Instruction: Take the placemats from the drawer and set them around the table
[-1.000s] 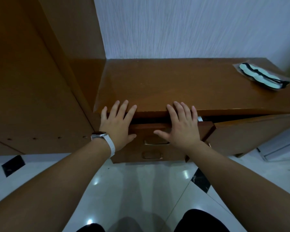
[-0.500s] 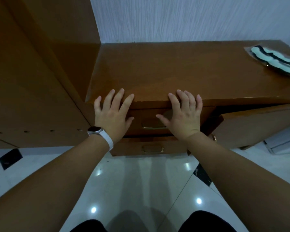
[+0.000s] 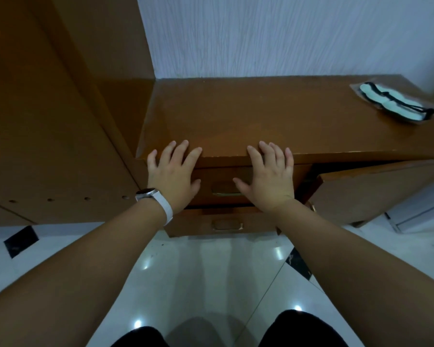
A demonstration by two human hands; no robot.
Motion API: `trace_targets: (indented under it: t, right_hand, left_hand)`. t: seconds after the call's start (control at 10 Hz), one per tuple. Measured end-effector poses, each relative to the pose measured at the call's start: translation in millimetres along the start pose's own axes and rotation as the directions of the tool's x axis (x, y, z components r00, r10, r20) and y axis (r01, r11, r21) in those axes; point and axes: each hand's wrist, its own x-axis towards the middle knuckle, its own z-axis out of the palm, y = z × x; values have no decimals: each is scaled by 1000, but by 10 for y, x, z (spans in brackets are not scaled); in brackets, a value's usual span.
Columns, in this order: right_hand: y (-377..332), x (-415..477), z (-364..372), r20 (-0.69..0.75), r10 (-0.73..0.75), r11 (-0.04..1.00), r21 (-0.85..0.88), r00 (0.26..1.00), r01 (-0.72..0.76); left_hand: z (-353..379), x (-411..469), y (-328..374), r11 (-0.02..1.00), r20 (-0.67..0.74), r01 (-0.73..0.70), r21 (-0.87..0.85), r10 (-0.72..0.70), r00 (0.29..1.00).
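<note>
The left hand [image 3: 172,179] and right hand [image 3: 267,181] lie flat and open on the stiff, heavy-looking drawer [image 3: 218,175] mid-picture; best pull its handle [image 3: 227,194].

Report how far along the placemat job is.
Done: nothing visible; no placemats in view. In hand: left hand and right hand press flat, fingers straight, on the top drawer front, which looks shut or nearly so. Left: getting the placemats out and setting them round the table, not in view.

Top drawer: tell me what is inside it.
Nothing inside shows. The top drawer looks pushed in under the cabinet top; the left hand and right hand lie flat on its front. What it holds cannot be told.
</note>
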Motion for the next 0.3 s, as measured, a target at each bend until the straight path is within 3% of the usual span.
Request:
trace_targets:
  t: [0.1,0.2,0.3]
  right_hand:
    - [8,9,-292,209,-24,999,45,978,15]
    - [31,23,-738,337,-98,986,160,936,46]
    - [20,-42,-1274,418,-158,975,207,895,75]
  left_hand:
    - [-282,16,-31,993,118,-6,-119,20,993]
    - [-695,-128,-39,975,78,-46,-217,64,995]
    - [-1165,-341,-12,954,77,6,-299,18,997]
